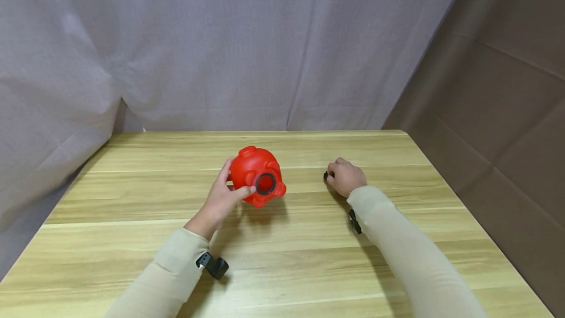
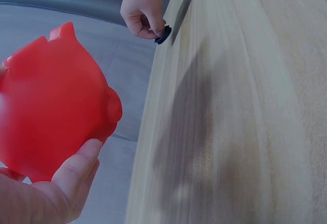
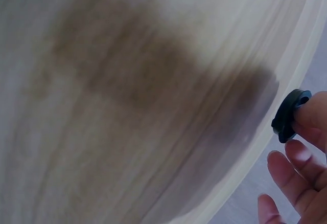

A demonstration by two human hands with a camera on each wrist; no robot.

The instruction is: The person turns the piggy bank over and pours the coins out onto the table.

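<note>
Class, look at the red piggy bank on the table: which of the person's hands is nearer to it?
Left. The left hand grips the red piggy bank, thumb by its round opening. The right hand is apart to the right, pinching a small black plug.

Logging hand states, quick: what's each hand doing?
Left hand: grips the red piggy bank.
Right hand: pinches a small black plug.

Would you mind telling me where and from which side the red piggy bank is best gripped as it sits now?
Grip the piggy bank round its rounded body, coming from its left, much as the left hand does now with thumb near the base hole. The belly is broad and smooth, and this probably keeps the hole facing you and uncovered. The ears and legs look too small to hold.
</note>
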